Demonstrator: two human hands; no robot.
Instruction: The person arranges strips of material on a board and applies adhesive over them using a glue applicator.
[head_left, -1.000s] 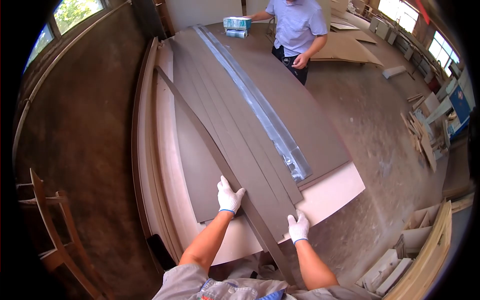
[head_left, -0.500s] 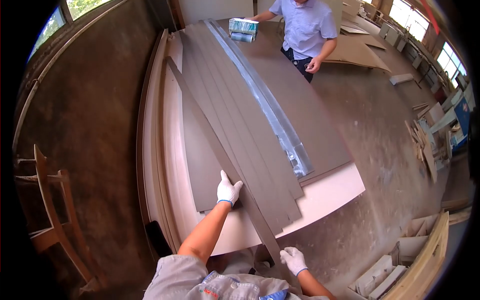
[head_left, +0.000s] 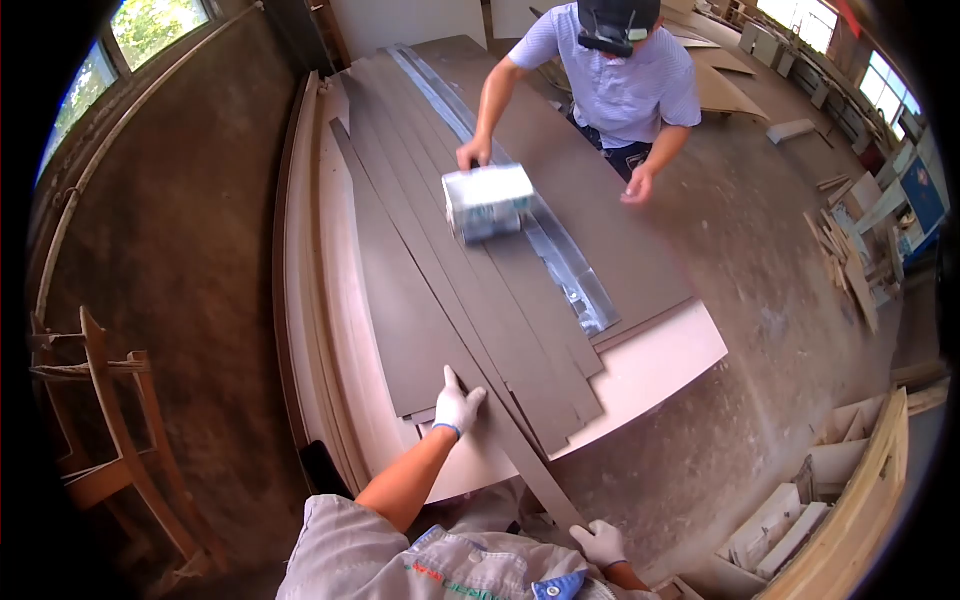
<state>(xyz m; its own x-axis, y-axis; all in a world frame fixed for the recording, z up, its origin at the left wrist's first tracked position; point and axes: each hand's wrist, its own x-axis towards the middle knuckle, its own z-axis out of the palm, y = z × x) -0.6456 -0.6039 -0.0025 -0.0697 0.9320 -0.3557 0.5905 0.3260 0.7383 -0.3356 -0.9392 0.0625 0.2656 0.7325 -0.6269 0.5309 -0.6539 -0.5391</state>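
A long, narrow brown strip runs beside similar brown strips, its near end sticking out past the stack toward me. My left hand, in a white glove, lies on this strip with its index finger stretched forward. At the near end, my gloved right hand has its fingers closed on the strip. Across the table, a co-worker's hand grips a boxy roller applicator, blurred over the strips. A shiny, wet-looking metal-grey strip lies to their right.
Larger brown sheets and a pale board lie beneath the strips. The co-worker stands at the far right side. A wooden frame leans by the left wall. Wood offcuts are stacked at lower right.
The co-worker has leaned in and brought the roller applicator nearer, over the strips. The long strip now lies alongside the others, its angle closed up. My right hand has moved slightly down and right.
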